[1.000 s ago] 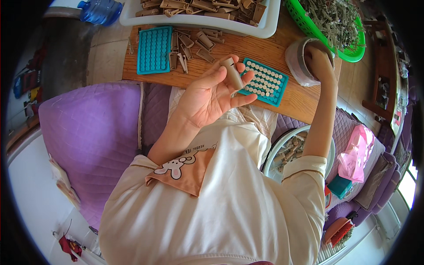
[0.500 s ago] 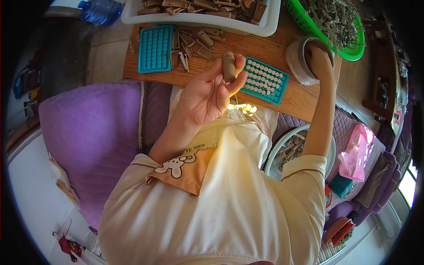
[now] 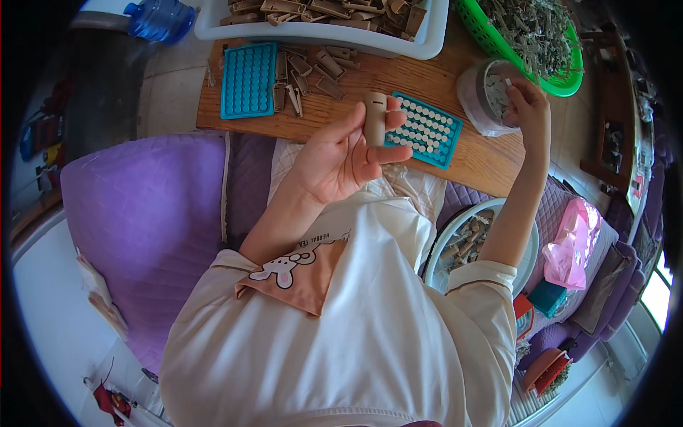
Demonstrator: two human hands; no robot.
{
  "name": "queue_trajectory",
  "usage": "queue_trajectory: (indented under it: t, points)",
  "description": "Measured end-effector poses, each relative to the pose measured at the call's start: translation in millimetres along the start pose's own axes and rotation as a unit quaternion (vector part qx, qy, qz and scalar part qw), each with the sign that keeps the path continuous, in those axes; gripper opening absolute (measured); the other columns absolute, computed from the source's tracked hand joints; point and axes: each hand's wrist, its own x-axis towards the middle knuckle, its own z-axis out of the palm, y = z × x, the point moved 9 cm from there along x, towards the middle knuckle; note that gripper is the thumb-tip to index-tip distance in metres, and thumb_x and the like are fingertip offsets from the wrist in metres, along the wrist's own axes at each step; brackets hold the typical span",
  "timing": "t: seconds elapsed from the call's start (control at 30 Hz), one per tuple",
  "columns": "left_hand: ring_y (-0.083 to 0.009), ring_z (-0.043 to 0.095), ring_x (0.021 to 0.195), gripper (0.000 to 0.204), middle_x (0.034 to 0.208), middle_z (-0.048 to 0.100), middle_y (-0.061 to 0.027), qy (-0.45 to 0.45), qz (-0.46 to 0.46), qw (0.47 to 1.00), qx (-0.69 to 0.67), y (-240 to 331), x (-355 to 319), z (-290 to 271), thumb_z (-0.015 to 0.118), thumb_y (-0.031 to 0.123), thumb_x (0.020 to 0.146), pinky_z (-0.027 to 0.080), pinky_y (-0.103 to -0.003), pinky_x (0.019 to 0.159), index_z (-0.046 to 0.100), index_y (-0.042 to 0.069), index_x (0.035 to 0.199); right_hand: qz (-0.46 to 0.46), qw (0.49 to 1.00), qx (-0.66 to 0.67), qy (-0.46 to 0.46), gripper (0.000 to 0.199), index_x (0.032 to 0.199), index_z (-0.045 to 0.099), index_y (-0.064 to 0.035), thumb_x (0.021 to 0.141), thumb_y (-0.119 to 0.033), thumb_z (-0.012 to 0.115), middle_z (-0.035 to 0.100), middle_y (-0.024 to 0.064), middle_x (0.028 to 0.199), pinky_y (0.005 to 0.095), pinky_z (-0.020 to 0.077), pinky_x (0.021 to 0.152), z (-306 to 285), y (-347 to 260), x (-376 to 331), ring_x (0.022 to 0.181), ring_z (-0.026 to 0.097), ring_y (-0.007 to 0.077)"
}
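Note:
My left hand (image 3: 341, 153) grips a tan plastic cylinder (image 3: 375, 121) with a dark slot near its top, held nearly upright between thumb and fingers above the table's front edge. At the right, my right hand (image 3: 529, 107) is at the rim of a round translucent tub (image 3: 471, 99), its fingertips pinched on a small white piece (image 3: 508, 82). Inside the tub lie more small pale pieces (image 3: 495, 92). Just behind the cylinder lies a teal tray (image 3: 446, 151) set with rows of round white pieces, partly covered by my left fingers.
Another teal tray (image 3: 249, 80) lies at the left of the wooden table (image 3: 491, 160), beside loose tan parts (image 3: 300, 65). A white bin (image 3: 320, 32) of tan parts stands behind. Back right is a green basket (image 3: 475, 27); a basin (image 3: 529, 250) of tan pieces sits by my right arm.
My right hand has risen out of the tub with a small white piece in its fingertips. My left hand has shifted slightly right and down with the cylinder, and the bright yellow glow below it is gone.

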Motion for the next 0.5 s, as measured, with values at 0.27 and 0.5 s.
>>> queue_trajectory:
  t: [0.27,0.5]
  points:
    - [-0.0317,0.057,0.085,0.041,0.109,0.047,-0.0165,0.05,0.002,0.985,0.165,-4.2,2.5,-1.9,0.033,0.029,0.089,0.055,-0.029,0.055,0.028,0.002,0.119,-0.157,0.985,0.037,0.059,0.013,0.086,0.061,-0.0034,0.075,-0.003,0.052,0.055,0.0005,0.071,0.0204,0.0415,0.055,-2.7,-83.6,-58.8,0.064,0.051,0.0064]
    - [-0.023,0.061,0.074,0.041,0.1,0.053,-0.0106,0.097,-0.001,0.933,0.347,-2.3,-4.7,-9.4,0.041,0.034,0.086,0.052,-0.025,0.051,0.037,0.005,0.115,-0.34,0.938,-0.047,-0.058,0.022,0.086,0.058,-0.0059,0.065,0.001,0.06,0.057,0.0052,0.074,0.0256,0.0456,0.052,82.5,-183.2,-133.9,0.06,0.056,0.0176]
